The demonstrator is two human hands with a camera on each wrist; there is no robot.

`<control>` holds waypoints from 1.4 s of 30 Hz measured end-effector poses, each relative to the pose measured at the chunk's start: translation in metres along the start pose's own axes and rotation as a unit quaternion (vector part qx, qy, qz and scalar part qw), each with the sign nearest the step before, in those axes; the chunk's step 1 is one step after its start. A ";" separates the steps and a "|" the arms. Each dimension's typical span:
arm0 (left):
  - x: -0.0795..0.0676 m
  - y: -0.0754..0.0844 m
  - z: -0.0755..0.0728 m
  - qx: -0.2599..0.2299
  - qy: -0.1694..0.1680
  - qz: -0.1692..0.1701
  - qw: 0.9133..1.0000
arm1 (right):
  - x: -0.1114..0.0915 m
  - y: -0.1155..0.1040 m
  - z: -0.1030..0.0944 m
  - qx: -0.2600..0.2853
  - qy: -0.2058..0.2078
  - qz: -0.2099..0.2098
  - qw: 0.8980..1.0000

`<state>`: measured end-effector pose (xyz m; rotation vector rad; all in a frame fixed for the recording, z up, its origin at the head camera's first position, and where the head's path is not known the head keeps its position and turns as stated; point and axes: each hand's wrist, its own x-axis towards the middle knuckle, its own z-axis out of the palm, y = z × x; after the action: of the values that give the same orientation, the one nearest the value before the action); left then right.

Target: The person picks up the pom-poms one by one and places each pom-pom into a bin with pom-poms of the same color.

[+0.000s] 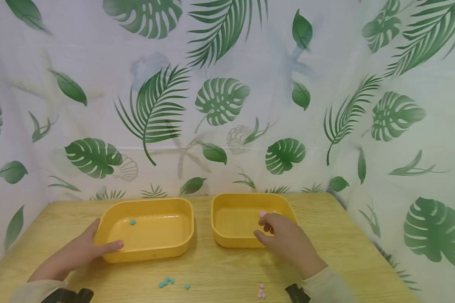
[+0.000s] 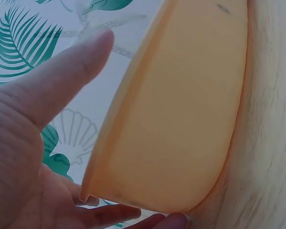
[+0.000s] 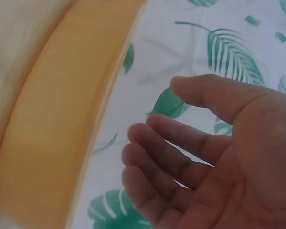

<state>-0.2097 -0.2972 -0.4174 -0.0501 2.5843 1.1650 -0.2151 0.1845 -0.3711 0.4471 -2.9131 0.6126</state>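
Observation:
In the head view my left hand rests against the left end of a yellow tray, its thumb spread over the front rim. The left wrist view shows the fingers touching the tray's end and the thumb raised off it. One small teal round piece lies inside this tray. Over the front right of a second yellow tray is my right hand, fingers loosely bent with nothing between them. A small pink round piece shows just beyond its fingertips; whether it touches the tray floor I cannot tell.
On the wooden table, several teal pieces lie in front of the left tray, with a single teal piece beside them. Several pink pieces sit nearer the right wrist. A leaf-patterned cloth hangs behind the table.

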 end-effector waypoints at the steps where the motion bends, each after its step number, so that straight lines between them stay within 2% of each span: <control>1: -0.001 0.001 0.001 -0.002 -0.001 0.003 1.000 | 0.000 -0.005 0.002 0.004 -0.010 -0.005 1.000; 9: -0.003 0.000 0.004 -0.004 -0.003 0.006 1.000 | 0.004 -0.047 0.025 0.008 -0.064 -0.093 0.994; 11: -0.003 0.000 0.004 0.002 -0.002 0.009 1.000 | 0.004 -0.062 0.033 0.006 -0.091 -0.100 0.991; 16: -0.003 0.001 0.004 0.015 -0.002 0.000 1.000 | 0.001 -0.096 0.064 -0.021 -0.157 -0.130 0.979; 19: -0.004 0.001 0.004 0.021 0.000 -0.006 1.000 | -0.002 -0.107 0.081 -0.032 -0.176 -0.162 0.971; 23: -0.004 0.001 0.005 0.026 0.004 -0.004 1.000 | -0.006 -0.112 0.095 -0.045 -0.187 -0.197 0.961; 28: -0.004 0.002 0.005 0.028 0.005 -0.007 1.000 | -0.007 -0.115 0.103 -0.057 -0.205 -0.217 0.953; 33: -0.004 0.005 0.007 0.016 -0.001 -0.004 1.000 | -0.007 -0.118 0.110 -0.056 -0.212 -0.218 0.951; 42: -0.003 0.010 0.014 0.025 0.006 -0.001 1.000 | -0.008 -0.118 0.111 -0.085 -0.211 -0.214 0.950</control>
<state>-0.2048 -0.2805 -0.4186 -0.0500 2.6212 1.1025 -0.1786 0.0379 -0.4300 1.2781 -3.0472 0.2188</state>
